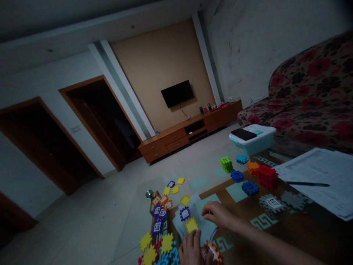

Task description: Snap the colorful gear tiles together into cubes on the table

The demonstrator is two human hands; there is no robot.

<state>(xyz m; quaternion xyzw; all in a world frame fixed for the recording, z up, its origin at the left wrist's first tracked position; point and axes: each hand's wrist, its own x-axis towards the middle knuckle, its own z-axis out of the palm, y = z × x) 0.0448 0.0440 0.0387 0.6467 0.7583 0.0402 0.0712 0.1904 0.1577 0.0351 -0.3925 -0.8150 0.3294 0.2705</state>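
Note:
My left hand (190, 251) is at the bottom edge, fingers curled, gripping an orange-red toothed plastic piece (213, 252). My right hand (217, 215) reaches in from the lower right. Its fingers are bent and pressed together over a white sheet (194, 206); what they pinch is hidden. A purple piece with a white window (185, 213) and a yellow piece (191, 224) lie on the sheet just left of that hand. More yellow, purple and orange pieces (161, 211) are scattered along the table's left edge.
Farther back on the brown patterned table (248, 209) are a green cube (226, 164), blue pieces (250, 187), a red block (267, 177) and grey pieces (271, 202). Papers (325, 169) with a pen (307, 183) lie right. Beyond: a plastic box (255, 144), a floral sofa (309, 99).

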